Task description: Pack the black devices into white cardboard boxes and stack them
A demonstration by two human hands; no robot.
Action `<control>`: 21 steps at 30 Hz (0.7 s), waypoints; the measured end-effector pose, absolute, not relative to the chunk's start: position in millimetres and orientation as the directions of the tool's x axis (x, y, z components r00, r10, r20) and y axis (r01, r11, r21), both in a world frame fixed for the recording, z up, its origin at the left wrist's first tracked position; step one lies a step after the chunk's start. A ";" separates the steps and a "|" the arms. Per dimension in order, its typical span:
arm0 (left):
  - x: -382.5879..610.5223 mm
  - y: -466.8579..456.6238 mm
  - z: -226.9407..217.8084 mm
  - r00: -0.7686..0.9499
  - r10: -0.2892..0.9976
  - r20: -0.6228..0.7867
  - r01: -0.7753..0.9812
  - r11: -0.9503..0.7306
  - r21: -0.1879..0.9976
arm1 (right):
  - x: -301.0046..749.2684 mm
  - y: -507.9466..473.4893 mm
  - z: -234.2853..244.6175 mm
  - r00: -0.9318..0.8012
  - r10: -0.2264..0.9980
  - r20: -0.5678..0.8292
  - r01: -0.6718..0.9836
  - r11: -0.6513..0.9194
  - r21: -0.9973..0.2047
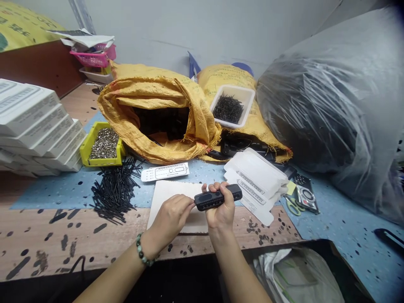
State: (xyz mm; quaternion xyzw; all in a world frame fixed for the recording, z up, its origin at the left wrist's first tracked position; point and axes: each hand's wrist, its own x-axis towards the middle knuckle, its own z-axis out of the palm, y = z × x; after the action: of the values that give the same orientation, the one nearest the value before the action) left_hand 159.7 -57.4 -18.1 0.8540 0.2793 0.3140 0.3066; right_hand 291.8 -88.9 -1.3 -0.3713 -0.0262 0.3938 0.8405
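My right hand (221,210) grips a black oblong plastic case (209,199) with rows of small holes along its side, held slightly tilted above a white board (160,198). At the case's left end, the fingertips of my left hand (176,210) are pinched together; whatever may be between them is too small to make out. A beaded bracelet circles my left wrist. To the left lies a heap of thin black sticks (115,189), below a yellow bin (84,153) of small metal pieces. A printed white card (164,172) lies just behind the board.
Flattened printed cartons (252,181) lie right of the board, near green scissors (293,206). Yellow woven sacks (151,92) and a white tub (249,103) of black sticks stand behind. White boxes (34,122) are stacked left; a large plastic bag (331,97) bulges at right.
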 end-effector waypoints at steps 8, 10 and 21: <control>156.5 -58.7 -8.6 0.627 0.779 0.003 0.180 -0.149 0.972 | 299.3 -89.6 5.4 0.639 0.756 -0.140 -0.662 0.448 -0.601; 158.6 -60.2 -9.9 0.648 0.759 -0.062 0.097 -0.002 0.995 | 297.7 -89.4 6.7 0.623 0.778 -0.076 -0.637 0.449 -0.627; 159.7 -53.9 -30.2 0.607 0.548 0.576 0.166 -0.796 0.582 | 305.9 -94.6 -7.6 0.439 0.699 -0.564 -0.876 0.191 -0.443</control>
State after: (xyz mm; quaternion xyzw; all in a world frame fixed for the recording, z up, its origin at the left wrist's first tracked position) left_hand 159.7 -53.9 -30.2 0.8626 0.2068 0.3922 0.2435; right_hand 305.9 -94.6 -7.6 -0.3711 0.1187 0.5164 0.7626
